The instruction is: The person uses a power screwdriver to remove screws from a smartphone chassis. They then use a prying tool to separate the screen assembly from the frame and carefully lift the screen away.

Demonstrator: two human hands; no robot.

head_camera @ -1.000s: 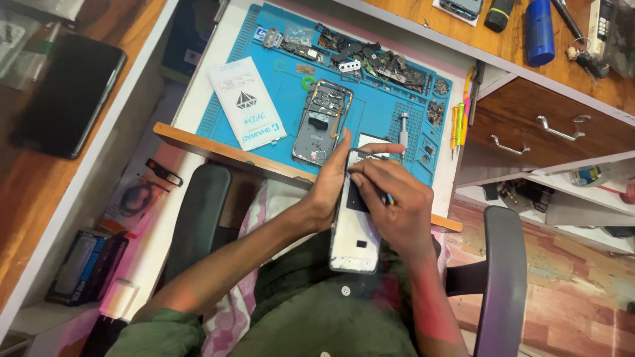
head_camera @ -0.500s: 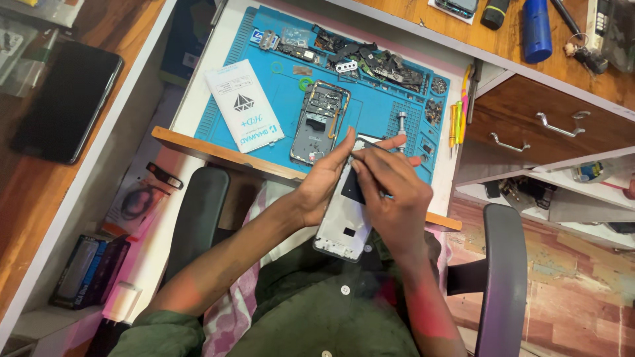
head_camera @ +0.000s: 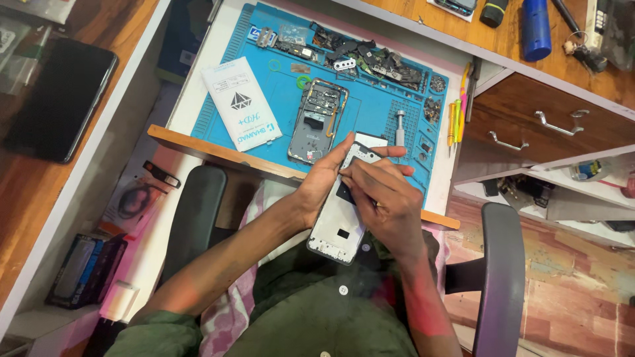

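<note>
My left hand (head_camera: 322, 180) grips the left edge of a white phone frame (head_camera: 338, 228), held tilted above my lap at the desk's front edge. My right hand (head_camera: 387, 201) lies over the frame's upper part, its fingertips pinched on the frame's top left; what they pinch is hidden. Beyond the hands, on a blue repair mat (head_camera: 284, 92), lies an opened phone body (head_camera: 317, 122) with its circuit boards showing. A small silver screwdriver (head_camera: 400, 125) stands on the mat just past my right fingers.
A white flat packet (head_camera: 241, 102) lies on the mat's left part. Several small phone parts (head_camera: 370, 63) line the mat's far edge. Coloured tools (head_camera: 458, 116) lie right of it. An open drawer (head_camera: 549, 125) juts out at right, and a dark phone (head_camera: 56, 99) lies at left.
The phone frame has swung from nearly upright to tilted toward the lower left. Both hands stayed on it and my right fingers moved up to its top left.
</note>
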